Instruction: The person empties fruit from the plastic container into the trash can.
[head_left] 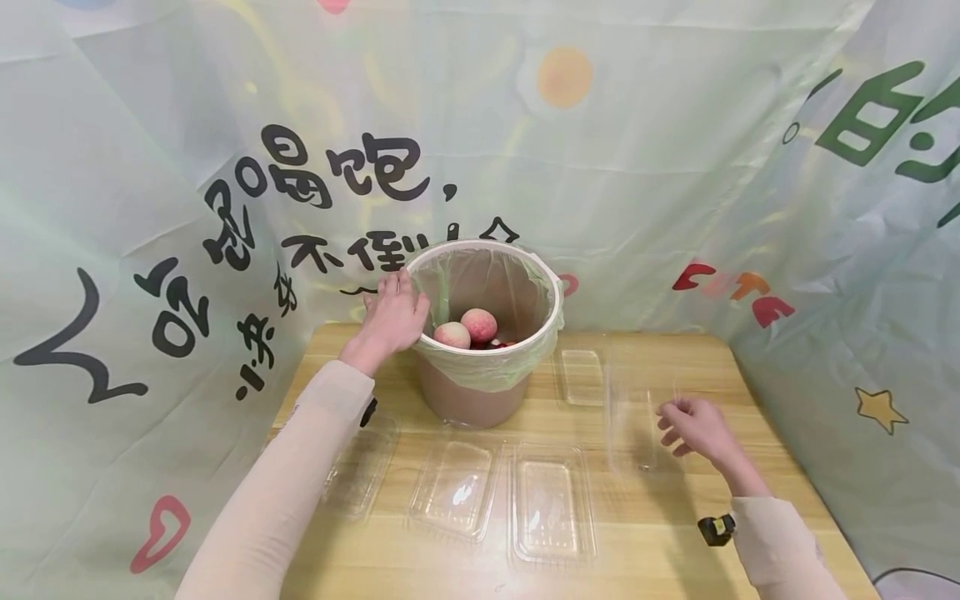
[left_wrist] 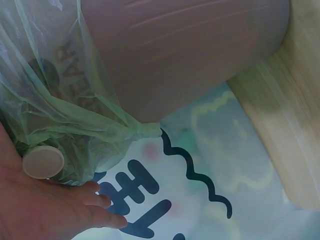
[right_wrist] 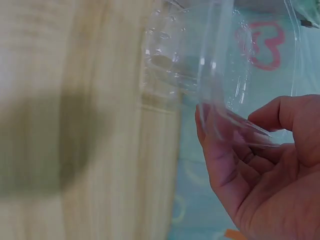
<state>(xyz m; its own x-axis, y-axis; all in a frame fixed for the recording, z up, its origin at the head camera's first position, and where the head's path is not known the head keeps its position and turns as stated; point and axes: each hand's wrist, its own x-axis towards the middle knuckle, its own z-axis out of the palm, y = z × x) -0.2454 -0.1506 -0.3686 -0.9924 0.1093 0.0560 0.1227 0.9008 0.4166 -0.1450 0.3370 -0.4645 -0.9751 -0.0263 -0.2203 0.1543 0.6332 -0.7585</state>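
Pinching lightly, the right hand [head_left: 697, 429] has finger and thumb curled on the rim of a clear clamshell box [head_left: 637, 417] standing open at three o'clock on the wooden table [head_left: 675, 533]. That flimsy edge could slip or buckle and flop shut. Left hand [head_left: 392, 317], fingers straight, presses the lined bin [head_left: 487, 333] at twelve o'clock; push harder and it tips, peaches [head_left: 467, 327] rolling among the empty trays [head_left: 551, 508].

Left hand [head_left: 393, 317] rests on the rim of the lined bin [head_left: 487, 392], which has 2 peaches [head_left: 465, 328] inside. Right hand [head_left: 693, 427] touches an upright clear plastic box [head_left: 633, 425]. 4 more clear trays [head_left: 551, 508] lie flat on the wooden table [head_left: 675, 533].
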